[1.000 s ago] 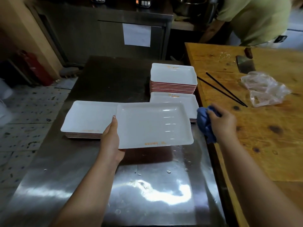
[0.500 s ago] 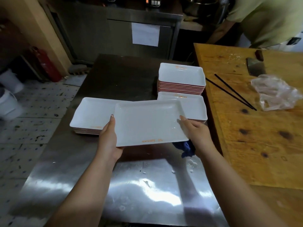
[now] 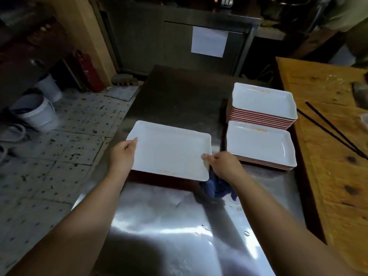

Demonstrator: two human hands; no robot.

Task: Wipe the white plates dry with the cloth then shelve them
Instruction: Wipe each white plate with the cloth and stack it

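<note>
Here your left hand (image 3: 123, 154) pinches the white rectangular melamine plate (image 3: 171, 150) at its nine o'clock edge and your right hand (image 3: 223, 164) clamps its three o'clock edge, blue cloth (image 3: 217, 186) bunched underneath. You hold it level over the steel table (image 3: 179, 226), probably for stacking; two piles (image 3: 260, 124) wait at two o'clock.

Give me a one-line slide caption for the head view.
Both hands, left and right, hold a white plate over the steel table, blue cloth under the right.
</note>
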